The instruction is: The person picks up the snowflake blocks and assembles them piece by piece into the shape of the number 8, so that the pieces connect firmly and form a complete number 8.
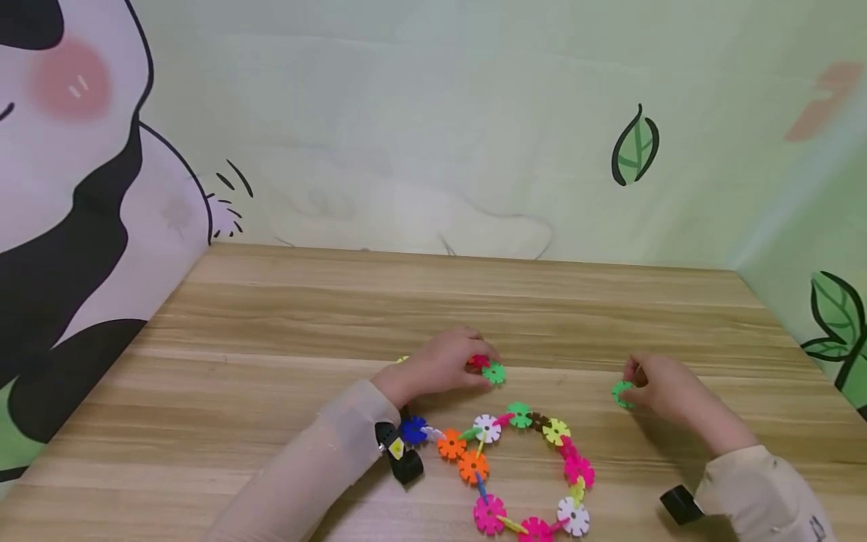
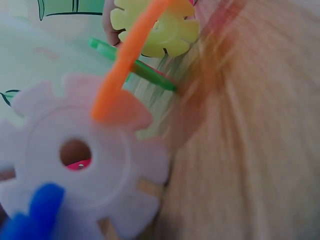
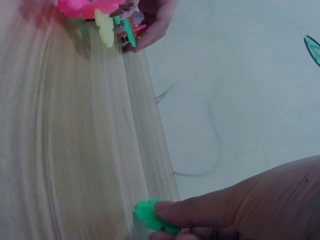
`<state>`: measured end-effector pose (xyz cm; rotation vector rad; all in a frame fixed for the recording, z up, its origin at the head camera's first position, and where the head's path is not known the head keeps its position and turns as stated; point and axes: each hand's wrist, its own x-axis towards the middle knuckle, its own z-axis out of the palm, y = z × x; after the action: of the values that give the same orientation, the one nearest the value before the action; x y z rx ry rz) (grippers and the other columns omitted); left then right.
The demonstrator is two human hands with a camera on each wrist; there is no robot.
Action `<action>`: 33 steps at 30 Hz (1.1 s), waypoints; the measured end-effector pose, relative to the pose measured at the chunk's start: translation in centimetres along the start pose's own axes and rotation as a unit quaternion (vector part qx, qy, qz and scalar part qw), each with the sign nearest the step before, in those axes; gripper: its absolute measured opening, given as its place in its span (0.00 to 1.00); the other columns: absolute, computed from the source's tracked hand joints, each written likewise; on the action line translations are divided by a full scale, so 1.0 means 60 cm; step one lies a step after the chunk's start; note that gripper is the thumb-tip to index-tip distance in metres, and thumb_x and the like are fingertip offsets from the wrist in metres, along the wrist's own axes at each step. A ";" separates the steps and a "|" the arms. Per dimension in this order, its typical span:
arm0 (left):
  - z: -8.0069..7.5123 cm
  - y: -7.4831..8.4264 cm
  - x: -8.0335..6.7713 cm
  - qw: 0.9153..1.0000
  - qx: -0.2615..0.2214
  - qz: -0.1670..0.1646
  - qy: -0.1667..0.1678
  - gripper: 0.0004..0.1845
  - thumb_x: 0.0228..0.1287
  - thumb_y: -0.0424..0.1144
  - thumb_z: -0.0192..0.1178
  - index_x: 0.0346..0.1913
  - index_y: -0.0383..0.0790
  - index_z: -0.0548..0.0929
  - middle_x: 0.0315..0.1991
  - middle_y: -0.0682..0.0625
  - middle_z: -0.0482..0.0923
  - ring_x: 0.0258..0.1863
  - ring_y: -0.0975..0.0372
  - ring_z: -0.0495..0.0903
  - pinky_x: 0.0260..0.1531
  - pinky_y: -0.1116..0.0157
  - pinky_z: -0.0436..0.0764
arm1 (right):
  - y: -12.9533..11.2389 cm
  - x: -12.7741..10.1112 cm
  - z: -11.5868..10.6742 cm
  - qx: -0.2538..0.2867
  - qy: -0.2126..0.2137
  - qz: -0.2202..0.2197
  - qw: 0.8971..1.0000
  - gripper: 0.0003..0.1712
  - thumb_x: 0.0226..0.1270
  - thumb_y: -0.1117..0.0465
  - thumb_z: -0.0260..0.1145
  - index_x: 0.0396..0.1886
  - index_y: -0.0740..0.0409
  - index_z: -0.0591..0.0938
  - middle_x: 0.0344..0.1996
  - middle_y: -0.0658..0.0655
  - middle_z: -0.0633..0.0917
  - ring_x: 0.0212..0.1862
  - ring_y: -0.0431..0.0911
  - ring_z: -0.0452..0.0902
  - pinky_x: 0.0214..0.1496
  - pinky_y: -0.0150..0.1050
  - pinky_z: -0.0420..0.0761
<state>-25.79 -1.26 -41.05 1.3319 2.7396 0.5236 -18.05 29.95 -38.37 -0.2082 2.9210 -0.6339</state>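
Observation:
My right hand (image 1: 667,385) pinches a green notched plastic disc (image 1: 621,394) between thumb and fingers, to the right of the joined pieces. In the right wrist view the thumb presses on that green disc (image 3: 149,212). On the left, my left hand (image 1: 440,366) grips a red notched disc (image 1: 478,361), with another green disc (image 1: 495,373) standing out from it. Nearer the table's front edge lies a ring of linked notched discs, including a white one (image 1: 573,516) and an orange one (image 1: 473,467). A blue disc (image 1: 414,430) sits beside the left wrist, in a chain partly hidden by that arm.
The wooden table (image 1: 305,301) meets a painted wall (image 1: 420,150) at the back. A black wrist camera (image 1: 406,465) on the left sleeve hangs close to the chain. Another wrist camera (image 1: 681,504) is on the right sleeve.

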 end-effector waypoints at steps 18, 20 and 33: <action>0.004 -0.003 -0.006 0.999 0.017 -0.025 0.029 0.23 0.61 0.50 0.64 0.58 0.47 0.80 0.52 0.49 0.80 0.52 0.58 0.76 0.57 0.61 0.74 | -0.104 0.042 0.048 0.116 0.096 -0.125 0.981 0.11 0.60 0.69 0.68 0.40 0.71 0.80 0.28 0.59 0.85 0.29 0.41 0.80 0.30 0.30 0.80; 0.006 -0.003 -0.005 0.999 0.019 -0.024 0.036 0.23 0.61 0.50 0.64 0.58 0.47 0.80 0.51 0.49 0.80 0.51 0.58 0.77 0.56 0.62 0.75 | -0.116 0.046 0.058 0.125 0.082 -0.131 0.980 0.09 0.61 0.67 0.67 0.37 0.69 0.80 0.27 0.57 0.85 0.27 0.40 0.79 0.29 0.30 0.80; 0.006 0.000 -0.001 0.998 0.020 -0.028 0.052 0.20 0.61 0.50 0.64 0.55 0.48 0.81 0.51 0.50 0.81 0.52 0.58 0.77 0.57 0.62 0.74 | -0.140 0.060 0.099 0.010 0.111 -0.187 0.976 0.08 0.62 0.60 0.68 0.28 0.53 0.76 0.18 0.44 0.76 0.22 0.34 0.64 0.25 0.28 0.68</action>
<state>-25.69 -1.19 -41.39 1.2665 2.8764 0.5525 -19.69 19.42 -40.57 -0.7446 3.1112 -0.7835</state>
